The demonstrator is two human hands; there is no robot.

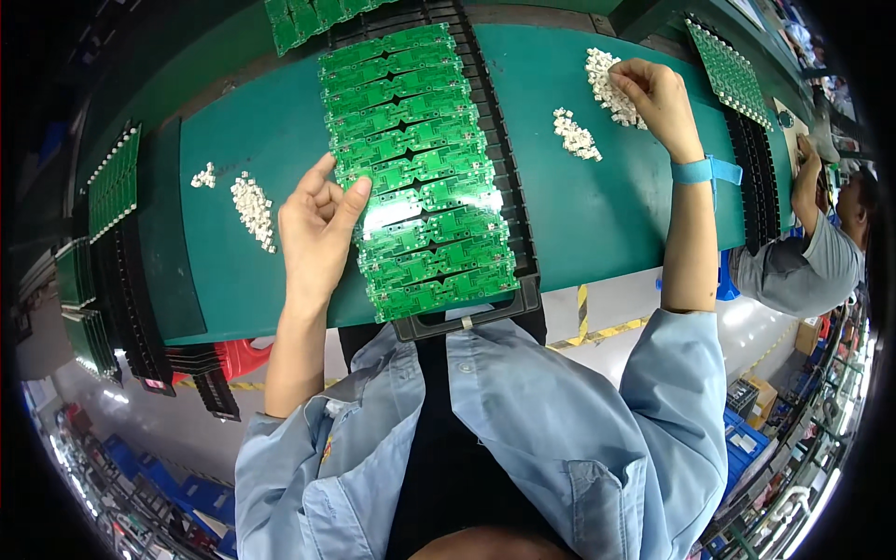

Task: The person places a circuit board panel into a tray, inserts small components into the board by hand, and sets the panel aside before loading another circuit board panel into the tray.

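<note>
A long green circuit board panel (pixel 420 177), made of several joined narrow boards, lies on a black slotted rack (pixel 509 168) in front of me. My left hand (pixel 319 233) grips the panel's left edge, thumb on top and fingers curled beside it. At the far right my right hand (pixel 661 101) reaches into a pile of small white plastic connectors (pixel 605 93). Its thumb and index finger are pinched together at the pile; whatever is between the tips is too small to make out. A blue wrist strap (pixel 702 172) circles my right wrist.
A smaller heap of white connectors (pixel 577 136) lies nearer, and another heap (pixel 252 213) sits left of the panel on the green mat (pixel 597 219). Racked boards stand at the left (pixel 114 187) and right (pixel 728 70). A co-worker (pixel 807 266) works at the far right.
</note>
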